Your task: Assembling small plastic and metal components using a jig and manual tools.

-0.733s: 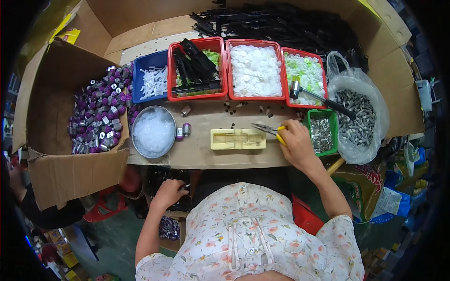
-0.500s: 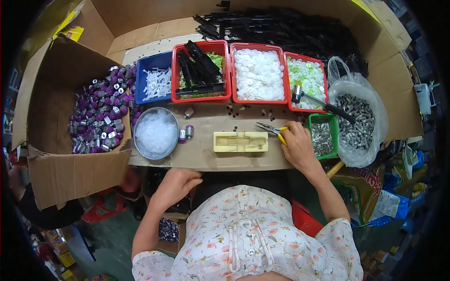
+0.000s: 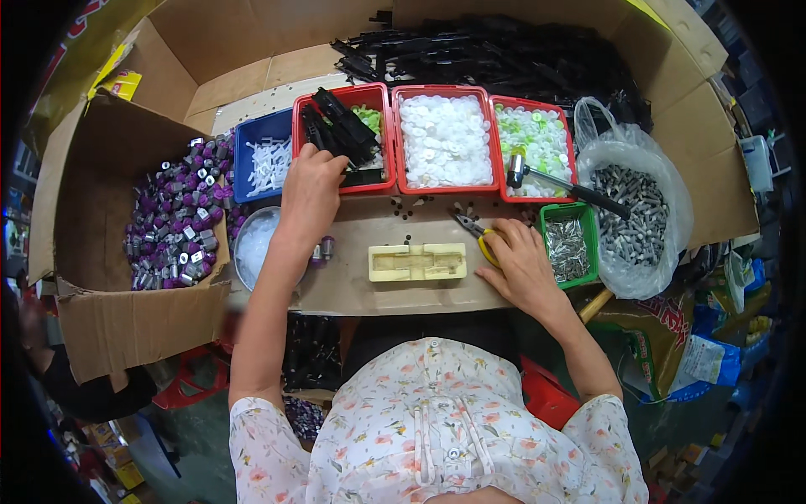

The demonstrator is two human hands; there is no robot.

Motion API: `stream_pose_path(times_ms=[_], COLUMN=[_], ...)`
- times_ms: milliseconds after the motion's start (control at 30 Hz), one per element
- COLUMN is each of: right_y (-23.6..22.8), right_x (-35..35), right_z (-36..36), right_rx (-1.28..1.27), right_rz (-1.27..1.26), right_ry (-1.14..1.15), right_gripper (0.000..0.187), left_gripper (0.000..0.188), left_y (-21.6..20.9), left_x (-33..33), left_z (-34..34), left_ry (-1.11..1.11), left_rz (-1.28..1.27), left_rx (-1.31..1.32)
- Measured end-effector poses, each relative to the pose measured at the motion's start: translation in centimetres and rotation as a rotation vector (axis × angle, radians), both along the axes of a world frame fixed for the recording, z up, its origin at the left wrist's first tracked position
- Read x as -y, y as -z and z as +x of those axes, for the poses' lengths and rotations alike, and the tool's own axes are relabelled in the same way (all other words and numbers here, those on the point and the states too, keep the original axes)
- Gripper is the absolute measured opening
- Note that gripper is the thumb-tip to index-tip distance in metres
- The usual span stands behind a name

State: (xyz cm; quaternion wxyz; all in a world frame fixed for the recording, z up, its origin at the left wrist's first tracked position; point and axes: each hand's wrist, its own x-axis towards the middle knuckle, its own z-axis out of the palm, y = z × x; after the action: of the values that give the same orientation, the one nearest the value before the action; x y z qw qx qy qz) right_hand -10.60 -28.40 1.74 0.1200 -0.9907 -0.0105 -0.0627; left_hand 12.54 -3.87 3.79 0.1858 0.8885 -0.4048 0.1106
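Note:
My left hand (image 3: 311, 191) reaches over the front of a red bin (image 3: 389, 126) holding black plastic parts (image 3: 346, 122). Its curled fingers close on the left end of a long black plastic part (image 3: 364, 176) lying along the bin's front; the fingertips are partly hidden. My right hand (image 3: 522, 262) rests on the table with fingers bent over the yellow handles of a pair of pliers (image 3: 475, 230), whose jaws point to the far left. Between the hands sits a cream rectangular fixture block (image 3: 417, 273) with a recessed slot, nothing in it.
Other bins hold white pins (image 3: 270, 164), white discs (image 3: 445, 139), green-white discs (image 3: 533, 134) and metal pins (image 3: 567, 250). A hammer (image 3: 575, 191) lies across one bin. A bag of grey metal parts (image 3: 634, 202), a carton of purple-grey pieces (image 3: 180, 218) and a round bowl (image 3: 256, 244) flank the table.
My left hand has moved from the table's front edge up and forward to the black parts in the red bin. My right hand stays at the pliers, which have turned slightly.

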Motion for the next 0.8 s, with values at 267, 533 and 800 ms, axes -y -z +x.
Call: stream_pose_path(times_ms=[267,533,800], right_y=[-1.9,-1.1,-1.3], right_x=[-2.7,-7.1,-5.3], right_z=[2.0,5.0,5.4], right_rx=[0.251,0.178,0.007], right_rz=[0.348,1.079,0.399], right_ry=[-0.046,0.131,-0.273], right_gripper=[0.028,0.025,0.021], left_gripper=[0.023,0.032,0.031], left_y=[-1.8,2.5,2.3], left_x=[-0.5,3.0,-1.8], left_z=[-4.9,-15.1,-14.0], left_ry=[-0.056,0.002,-0.006], left_rz=[-0.442,-0.676,-0.536], left_rx=[-0.147,-0.157,-0.165])
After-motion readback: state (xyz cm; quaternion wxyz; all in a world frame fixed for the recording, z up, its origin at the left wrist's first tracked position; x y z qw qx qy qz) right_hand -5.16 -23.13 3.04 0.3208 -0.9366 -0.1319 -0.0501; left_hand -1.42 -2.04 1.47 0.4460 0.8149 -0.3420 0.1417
